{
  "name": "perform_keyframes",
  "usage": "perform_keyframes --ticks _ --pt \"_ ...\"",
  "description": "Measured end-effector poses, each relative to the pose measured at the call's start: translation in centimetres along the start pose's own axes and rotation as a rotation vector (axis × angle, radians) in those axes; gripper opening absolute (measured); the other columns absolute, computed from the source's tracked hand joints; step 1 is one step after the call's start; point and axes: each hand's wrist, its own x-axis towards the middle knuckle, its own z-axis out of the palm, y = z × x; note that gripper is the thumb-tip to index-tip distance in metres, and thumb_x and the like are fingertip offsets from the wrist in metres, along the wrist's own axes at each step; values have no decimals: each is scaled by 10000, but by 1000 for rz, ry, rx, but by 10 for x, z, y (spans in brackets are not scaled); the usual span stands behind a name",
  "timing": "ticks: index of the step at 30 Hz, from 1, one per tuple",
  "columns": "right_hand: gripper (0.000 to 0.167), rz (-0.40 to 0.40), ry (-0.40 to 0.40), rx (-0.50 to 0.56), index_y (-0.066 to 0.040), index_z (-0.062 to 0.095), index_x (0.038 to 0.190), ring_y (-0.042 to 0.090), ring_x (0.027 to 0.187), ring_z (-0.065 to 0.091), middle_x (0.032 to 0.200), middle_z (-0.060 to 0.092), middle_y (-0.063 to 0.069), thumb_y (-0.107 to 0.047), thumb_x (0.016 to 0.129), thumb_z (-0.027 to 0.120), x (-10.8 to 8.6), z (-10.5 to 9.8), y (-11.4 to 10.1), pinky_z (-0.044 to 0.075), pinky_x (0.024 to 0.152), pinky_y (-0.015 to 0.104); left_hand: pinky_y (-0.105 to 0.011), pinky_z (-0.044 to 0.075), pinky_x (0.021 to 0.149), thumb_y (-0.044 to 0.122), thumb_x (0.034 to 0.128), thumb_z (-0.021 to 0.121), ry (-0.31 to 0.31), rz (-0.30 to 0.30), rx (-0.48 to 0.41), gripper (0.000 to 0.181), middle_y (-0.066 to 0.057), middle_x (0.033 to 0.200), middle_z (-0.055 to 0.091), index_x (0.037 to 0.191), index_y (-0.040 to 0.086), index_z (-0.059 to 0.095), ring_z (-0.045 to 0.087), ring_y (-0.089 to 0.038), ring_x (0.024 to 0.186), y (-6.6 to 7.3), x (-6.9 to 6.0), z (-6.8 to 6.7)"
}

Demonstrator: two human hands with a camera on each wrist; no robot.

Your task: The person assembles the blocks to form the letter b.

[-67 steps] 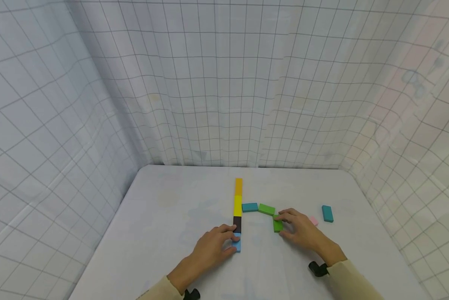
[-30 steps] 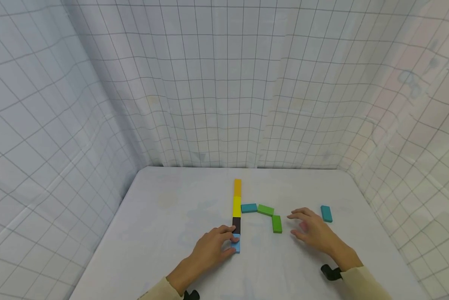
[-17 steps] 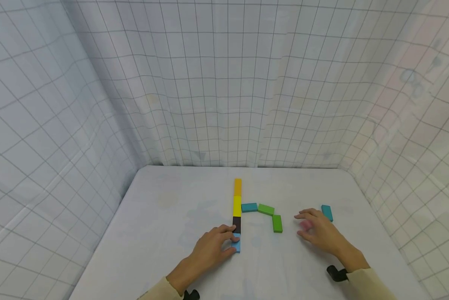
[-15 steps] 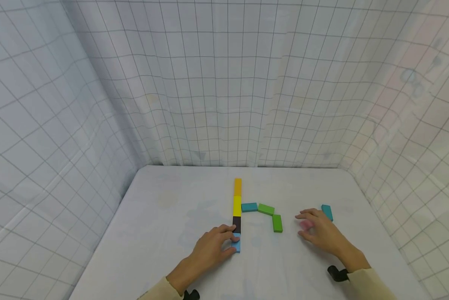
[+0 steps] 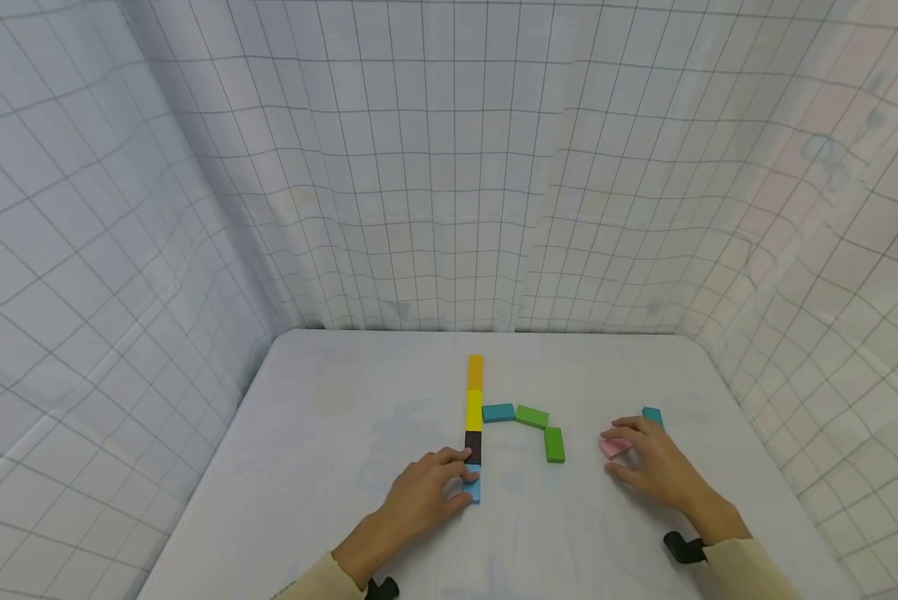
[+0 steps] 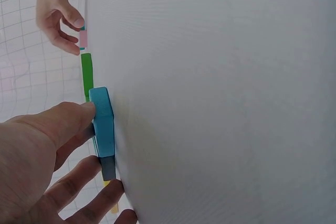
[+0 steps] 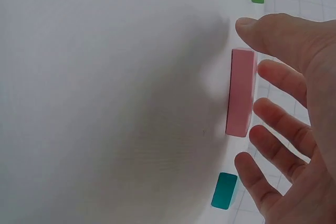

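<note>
On the white table my left hand [image 5: 422,492] holds the light blue block [image 5: 474,494] between thumb and index finger. Beyond that block, a black block [image 5: 474,447] touches it end to end, with another fingertip beside it. My right hand [image 5: 654,467] is over a pink block [image 5: 614,448], its thumb spread from the fingers. In the right wrist view, the pink block [image 7: 241,93] lies below the fingers, with the thumb apart from it. Past that hand a teal block [image 5: 652,415] is partly hidden.
A yellow block [image 5: 474,411] and an orange block [image 5: 475,372] continue the column away from me. From it, a teal block [image 5: 499,413], a green block [image 5: 531,416] and another green block [image 5: 554,445] curve right. White grid-patterned cloth [image 5: 449,208] surrounds the table.
My right hand has left the lower green block and moved right, over the pink block. That green block stays beside the other green one. My left hand has stayed in place.
</note>
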Motion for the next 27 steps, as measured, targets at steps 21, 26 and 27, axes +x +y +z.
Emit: perform_keyframes --ticks 21,26,27 --pt "508 16 14 9 -85 822 1360 432 1318 721 1415 755 142 -110 891 1016 -6 2 10 620 1079 685 -557 684 1027 268 1005 945 0 5 -7 270 -14 1588 752 1266 237 884 766 -324 1357 0 0 0" --pt "484 7 23 8 -92 822 1364 414 1312 725 1411 758 124 -102 913 999 -6 4 12 623 1073 662 -562 688 1021 271 1007 944 4 8 -7 266 -20 1584 754 1264 235 885 766 -328 1362 -1 0 1" --pt "479 4 29 5 -94 824 1361 411 1307 727 1405 760 120 -100 914 998 -6 4 12 626 1067 655 -563 687 1023 273 1009 943 3 7 -7 265 -19 1586 753 1264 235 885 766 -327 1363 -1 0 1"
